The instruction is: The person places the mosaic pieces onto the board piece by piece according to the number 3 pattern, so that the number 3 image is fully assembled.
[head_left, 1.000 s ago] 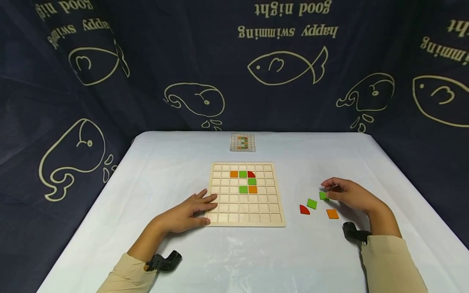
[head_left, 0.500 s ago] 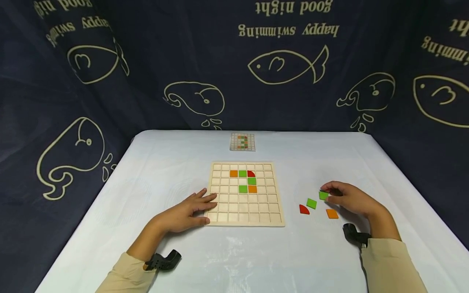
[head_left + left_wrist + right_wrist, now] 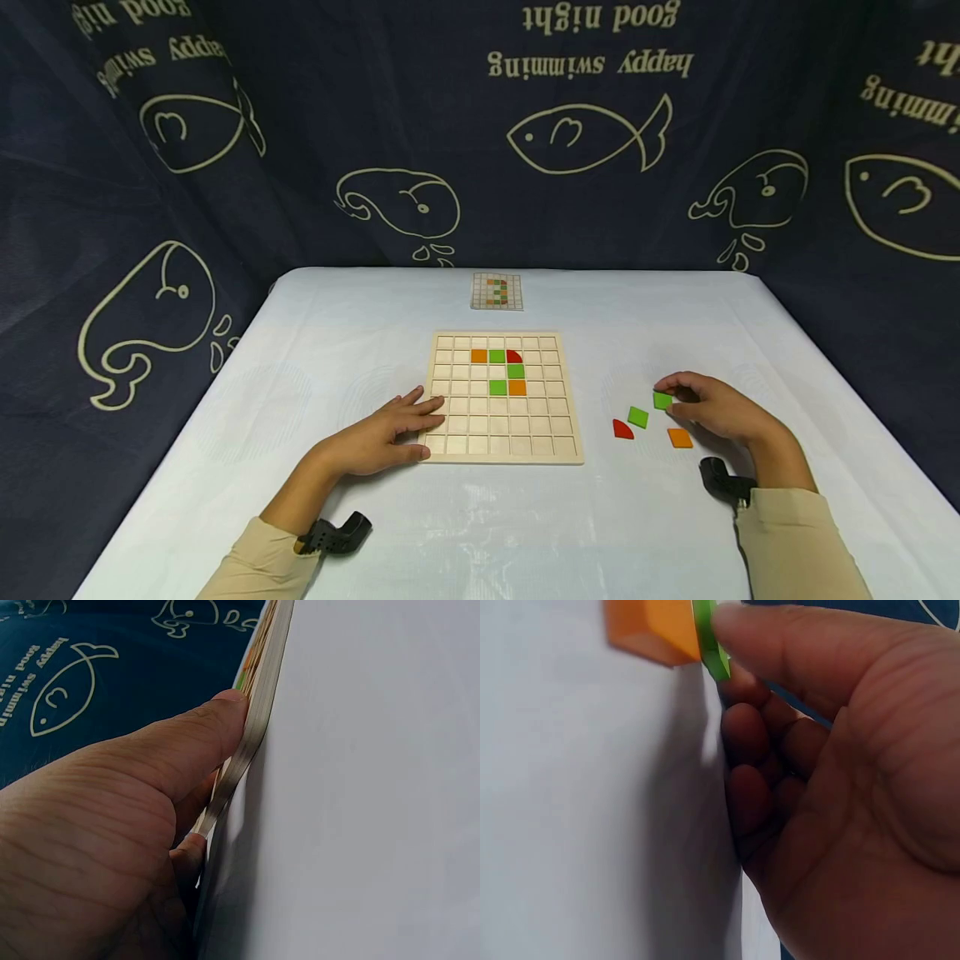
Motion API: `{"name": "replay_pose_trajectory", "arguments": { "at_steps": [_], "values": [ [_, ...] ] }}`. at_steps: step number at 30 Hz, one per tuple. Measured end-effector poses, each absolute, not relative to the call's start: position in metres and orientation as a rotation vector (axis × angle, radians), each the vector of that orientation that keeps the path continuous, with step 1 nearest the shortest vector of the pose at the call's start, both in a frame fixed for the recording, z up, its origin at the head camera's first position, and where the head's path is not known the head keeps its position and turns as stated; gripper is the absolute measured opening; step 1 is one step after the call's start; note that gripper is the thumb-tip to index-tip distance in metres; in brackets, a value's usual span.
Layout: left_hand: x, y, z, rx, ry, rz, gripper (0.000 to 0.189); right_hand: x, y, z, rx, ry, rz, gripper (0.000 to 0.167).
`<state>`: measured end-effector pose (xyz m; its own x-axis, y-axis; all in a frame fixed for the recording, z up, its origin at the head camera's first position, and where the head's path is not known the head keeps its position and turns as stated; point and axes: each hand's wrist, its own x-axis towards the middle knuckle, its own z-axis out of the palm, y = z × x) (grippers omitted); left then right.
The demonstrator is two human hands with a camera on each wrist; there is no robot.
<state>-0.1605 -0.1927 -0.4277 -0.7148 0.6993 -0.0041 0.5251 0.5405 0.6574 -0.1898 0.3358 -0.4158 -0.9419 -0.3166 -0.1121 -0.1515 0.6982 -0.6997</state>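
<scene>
One spread left hand (image 3: pixel 375 442) rested at the near left of the wooden board (image 3: pixel 499 425), its fingers over the rim and its thumb against the edge, grasping nothing; it probably served as a stop, so that the light board would not slide. To the near side of the right hand (image 3: pixel 718 407), apart from its thumb, an orange tile (image 3: pixel 680 438) lay on the white table (image 3: pixel 315 333); a red quarter-round tile (image 3: pixel 622 429) lay further off to that hand's left, with a loose green tile (image 3: pixel 638 417) between it and the fingers; these were presumably kept there to spare the hand long reaches.

The right hand was nearly closed at the tips, thumb and forefinger pinching the edges of a second green tile (image 3: pixel 662 401); an edge hold seemed fitting for so thin a piece; whether it had left the table could not be told; the other fingers were curled in under the palm.

Set tiles (image 3: pixel 497 357) sat in the board's cells, beyond the left hand's fingertips and well to the left of the right hand; past both hands and the board's far edge was a small patterned card (image 3: pixel 497 292), likely put there so that neither hand would cover it.
</scene>
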Motion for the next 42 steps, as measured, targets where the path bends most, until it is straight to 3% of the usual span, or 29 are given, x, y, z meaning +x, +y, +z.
{"name": "replay_pose_trajectory", "arguments": {
  "at_steps": [42],
  "values": [
    [-0.1598,-0.1928,-0.4269,1.039,2.515,0.927,0.056,-0.1896,0.3355,-0.4169,-0.441,2.69,-1.03,0.031]
  ]
}}
